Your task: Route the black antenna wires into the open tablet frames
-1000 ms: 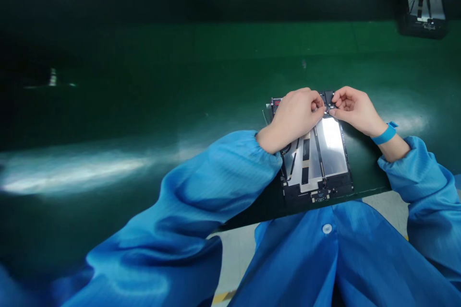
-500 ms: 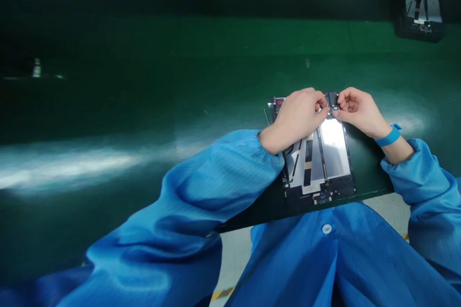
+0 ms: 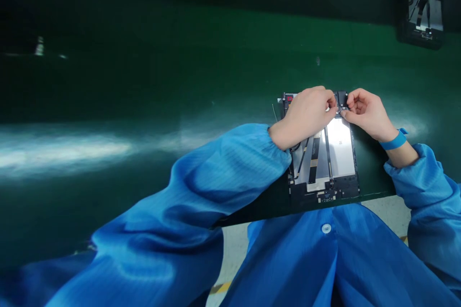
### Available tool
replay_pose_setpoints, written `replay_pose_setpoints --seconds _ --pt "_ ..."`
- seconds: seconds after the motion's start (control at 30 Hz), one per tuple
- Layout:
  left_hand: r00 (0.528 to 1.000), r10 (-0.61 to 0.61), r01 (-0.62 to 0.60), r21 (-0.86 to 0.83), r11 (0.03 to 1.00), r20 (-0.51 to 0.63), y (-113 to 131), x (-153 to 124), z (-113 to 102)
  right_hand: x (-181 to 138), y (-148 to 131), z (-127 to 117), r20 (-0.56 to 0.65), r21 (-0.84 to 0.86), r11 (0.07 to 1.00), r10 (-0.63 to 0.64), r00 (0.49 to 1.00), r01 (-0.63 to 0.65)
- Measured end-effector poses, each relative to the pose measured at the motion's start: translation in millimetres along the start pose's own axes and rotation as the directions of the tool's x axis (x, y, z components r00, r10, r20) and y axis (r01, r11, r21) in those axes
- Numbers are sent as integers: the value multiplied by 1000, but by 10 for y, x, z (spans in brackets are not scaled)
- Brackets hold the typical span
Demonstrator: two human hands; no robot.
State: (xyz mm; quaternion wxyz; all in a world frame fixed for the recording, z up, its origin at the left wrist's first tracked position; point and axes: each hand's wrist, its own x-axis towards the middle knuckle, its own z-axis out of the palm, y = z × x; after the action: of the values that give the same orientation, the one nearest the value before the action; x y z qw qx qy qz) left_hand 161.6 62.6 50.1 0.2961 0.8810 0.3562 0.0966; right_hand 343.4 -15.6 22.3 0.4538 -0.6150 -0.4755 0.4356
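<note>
An opened tablet-like device (image 3: 342,153) lies near the front edge of the green bench, its silver plate, flat cables and small circuit boards exposed. My left hand (image 3: 309,112) reaches across its upper part, thumb and forefinger pinched together over the upper right area. From the right side my right hand (image 3: 369,112) meets it, fingers curled and the thumb tip at a small part by the device's upper right corner. Whatever lies between the fingertips is too small to make out. A black flat cable (image 3: 314,159) runs down the silver plate below my left hand.
A second opened device (image 3: 426,12) sits in a dark tray at the far right back. The green bench top (image 3: 162,86) stretches left, with a bright light reflection across it. A blue band (image 3: 395,140) circles my right wrist.
The view has shifted slightly, so the device and both hands appear a little farther right. Both hands keep nearly the same pose at the device's upper right corner.
</note>
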Motion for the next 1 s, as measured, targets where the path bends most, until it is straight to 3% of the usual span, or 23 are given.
replay_pose_setpoints --seconds 0.33,0.7,1.0 --pt "999 31 -31 -8 999 -34 -45 11 40 11 30 -50 25 25 1000 -9 1000 9" --pt "999 -28 28 3 1000 20 22 15 -6 3 28 -42 26 36 999 5 1000 -5" --pt "1000 18 -18 -11 1000 -24 -42 19 41 6 41 -50 43 4 1000 -15 999 15"
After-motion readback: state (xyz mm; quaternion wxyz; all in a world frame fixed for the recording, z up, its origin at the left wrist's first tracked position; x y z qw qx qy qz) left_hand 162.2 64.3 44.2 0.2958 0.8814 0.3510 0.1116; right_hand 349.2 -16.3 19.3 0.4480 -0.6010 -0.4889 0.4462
